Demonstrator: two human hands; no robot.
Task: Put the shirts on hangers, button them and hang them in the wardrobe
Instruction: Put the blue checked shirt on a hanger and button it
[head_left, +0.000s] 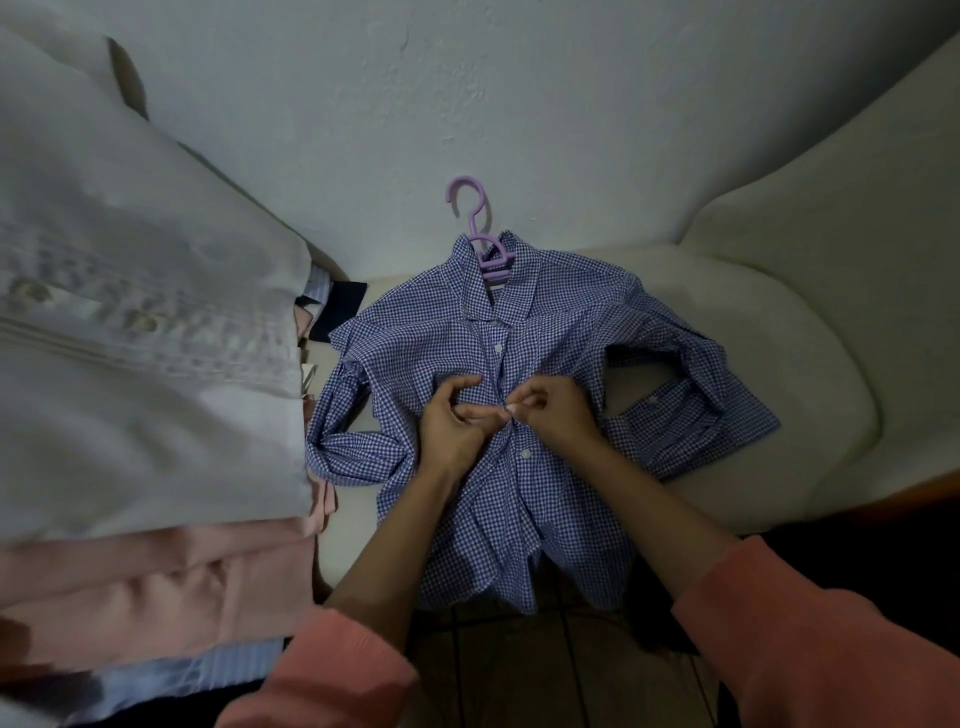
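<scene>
Cream sofa seat (769, 364), pale wall (519, 104) behind. One checked shirt (545, 332) lying there on one purple hanger (480, 239); my left hand (452, 421) and right hand (556, 410) pinch its placket.

Head camera, looking steeply down, close over sofa seat (769, 332).

Left hand (451, 425) and right hand (557, 410) pinch the checked shirt (415, 343) placket, purple hanger (480, 234) inside

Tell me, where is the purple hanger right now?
In the head view, the purple hanger sits top centre, tucked inside the collar of the blue checked shirt on the white cushion, its hook pointing toward the wall.
</scene>
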